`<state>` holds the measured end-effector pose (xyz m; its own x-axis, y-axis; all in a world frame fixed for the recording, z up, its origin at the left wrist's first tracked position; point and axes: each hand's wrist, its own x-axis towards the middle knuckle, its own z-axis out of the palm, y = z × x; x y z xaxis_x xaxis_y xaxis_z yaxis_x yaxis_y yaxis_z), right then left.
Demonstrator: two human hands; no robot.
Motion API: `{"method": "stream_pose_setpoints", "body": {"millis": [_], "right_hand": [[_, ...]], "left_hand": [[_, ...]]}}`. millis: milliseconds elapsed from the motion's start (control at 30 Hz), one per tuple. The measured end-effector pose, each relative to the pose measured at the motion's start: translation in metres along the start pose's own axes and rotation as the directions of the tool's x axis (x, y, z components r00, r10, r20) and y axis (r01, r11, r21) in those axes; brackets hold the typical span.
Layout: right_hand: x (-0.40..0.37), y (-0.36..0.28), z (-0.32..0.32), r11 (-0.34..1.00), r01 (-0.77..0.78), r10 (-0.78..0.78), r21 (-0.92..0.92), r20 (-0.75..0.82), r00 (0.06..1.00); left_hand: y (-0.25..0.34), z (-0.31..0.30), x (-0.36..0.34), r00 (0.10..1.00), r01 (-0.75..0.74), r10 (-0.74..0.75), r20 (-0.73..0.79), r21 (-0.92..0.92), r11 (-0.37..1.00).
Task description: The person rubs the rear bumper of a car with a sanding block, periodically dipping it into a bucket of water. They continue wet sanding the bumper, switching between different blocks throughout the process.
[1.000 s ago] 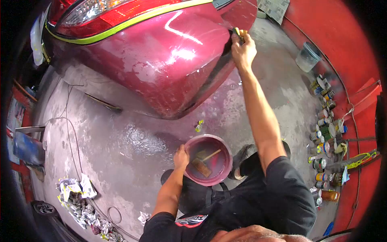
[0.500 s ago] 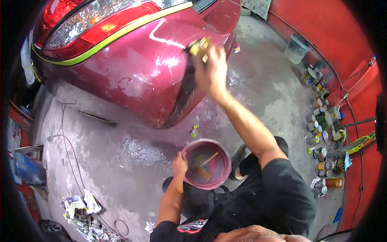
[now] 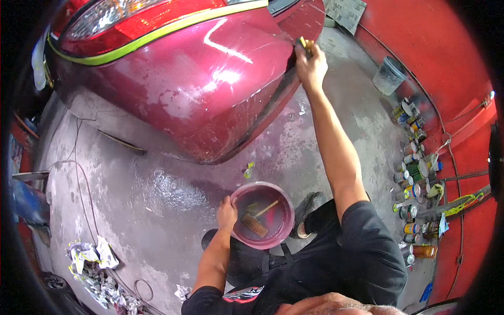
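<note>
Grips a small pad [image 3: 303,43], patterned yellow and dark, in the right hand [image 3: 312,65], with thumb and fingers closed around it, right of centre near the top of the frame. Lies there at the right edge of the red bumper [image 3: 173,113]; cannot tell whether pressed against the paint or just beside it, with the contact hidden by the fingers. Looks light and probably gives a little when squeezed, though too covered to judge well. Likely slick if wet, so best taken by opposite sides, leaving the working face free.

Holds the upper-left rim of a round pink basin [image 3: 287,202] in the left hand [image 3: 227,212], below centre in the frame. Seems to be plastic, firm enough at the rim but liable to flex if lifted from one side. Likely weighed down by the cloudy liquid [image 3: 275,220] inside and quick to slop when tilted; best held level by opposite sides of the rim. Also contains a brown block [image 3: 255,226] and a pale stick [image 3: 267,208] reaching toward it; cannot tell whether joined. Looks stiff; if joined, probably easiest to lift by the stick's upper end.
</note>
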<state>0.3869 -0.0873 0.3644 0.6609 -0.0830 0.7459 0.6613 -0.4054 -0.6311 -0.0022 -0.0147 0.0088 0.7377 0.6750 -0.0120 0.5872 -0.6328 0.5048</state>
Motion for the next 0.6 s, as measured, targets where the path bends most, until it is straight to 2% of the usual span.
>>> {"method": "stream_pose_setpoints", "body": {"millis": [33,100,133,167,233,300,333,367,433,467,500,567,600], "right_hand": [[0.006,-0.013,-0.002,0.985,-0.110,0.104,0.136,0.051,0.993],[-0.020,-0.036,-0.011,0.994,-0.084,0.080,0.065,0.056,0.995],[-0.057,-0.059,-0.017,0.991,0.129,-0.130,0.036,0.006,0.992],[-0.097,-0.082,-0.020,0.950,0.296,-0.283,0.097,-0.125,0.951],[-0.103,-0.103,-0.045,0.873,0.459,-0.459,0.166,-0.038,0.888],[-0.049,-0.057,-0.027,0.975,0.217,-0.221,0.051,0.095,0.971],[-0.017,-0.038,-0.014,0.984,0.161,-0.164,0.077,0.038,0.986],[-0.004,-0.035,-0.004,0.998,0.033,-0.034,0.048,0.023,0.999],[-0.017,-0.048,-0.005,1.000,0.011,-0.011,0.006,0.017,1.000],[-0.046,-0.068,-0.021,0.978,0.200,-0.203,0.057,0.057,0.978],[-0.082,-0.091,-0.021,0.896,0.439,-0.429,0.062,-0.130,0.894],[-0.093,-0.106,-0.038,0.820,0.540,-0.546,0.191,-0.020,0.837],[-0.078,-0.093,-0.032,0.888,0.434,-0.441,0.155,0.014,0.897]], "left_hand": [[-0.003,0.001,0.000,1.000,0.010,-0.010,0.000,-0.005,1.000],[-0.005,0.005,0.002,0.999,0.027,-0.028,0.045,0.018,0.999],[-0.004,0.006,0.008,0.999,0.028,-0.028,0.032,0.004,1.000],[-0.006,0.008,0.008,0.999,0.024,-0.024,0.026,-0.013,1.000],[-0.009,0.012,-0.003,0.999,0.034,-0.033,0.039,-0.024,0.999],[-0.007,0.009,0.002,0.999,0.039,-0.039,0.032,-0.015,0.999],[-0.007,0.009,0.004,0.999,0.044,-0.043,0.028,-0.013,0.999],[-0.011,0.011,0.000,0.999,0.034,-0.034,0.032,0.007,0.999],[-0.012,0.011,-0.005,0.999,0.014,-0.014,0.031,0.016,1.000],[-0.010,0.011,-0.011,0.998,0.040,-0.041,0.043,0.020,0.999],[-0.005,0.007,0.003,0.998,0.060,-0.060,0.028,0.021,0.998],[-0.001,0.007,0.008,0.999,0.044,-0.044,0.014,0.001,0.999],[-0.005,0.005,0.002,1.000,0.025,-0.025,0.012,-0.005,1.000]]}}
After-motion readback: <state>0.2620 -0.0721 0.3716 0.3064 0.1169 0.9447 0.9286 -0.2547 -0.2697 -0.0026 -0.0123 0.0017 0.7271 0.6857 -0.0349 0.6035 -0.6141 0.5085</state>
